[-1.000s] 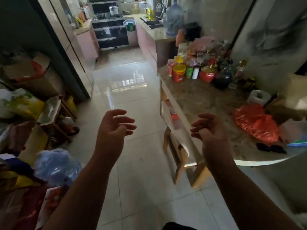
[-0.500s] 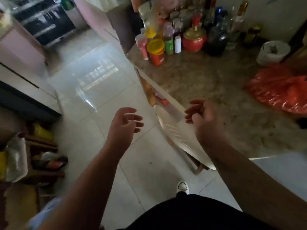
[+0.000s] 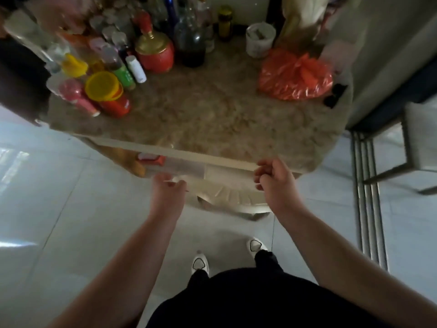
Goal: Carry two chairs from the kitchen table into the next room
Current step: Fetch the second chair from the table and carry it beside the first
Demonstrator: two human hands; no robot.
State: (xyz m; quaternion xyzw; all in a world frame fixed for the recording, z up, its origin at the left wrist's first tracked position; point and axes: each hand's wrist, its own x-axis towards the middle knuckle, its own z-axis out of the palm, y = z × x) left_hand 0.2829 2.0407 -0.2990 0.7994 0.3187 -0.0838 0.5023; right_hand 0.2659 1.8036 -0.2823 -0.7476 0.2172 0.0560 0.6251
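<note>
Left hand (image 3: 167, 189) curled at left end of chair (image 3: 233, 196) backrest top, fingers closing, firm hold not clear. Chair tucked under surface (image 3: 212, 119) near edge, only pale backrest showing, so grip taken at the top to pull it out. Right hand (image 3: 272, 177) curled at the other end, matching for a balanced two-handed lift. Jars and bottles crowded at the far side, well clear.
</note>
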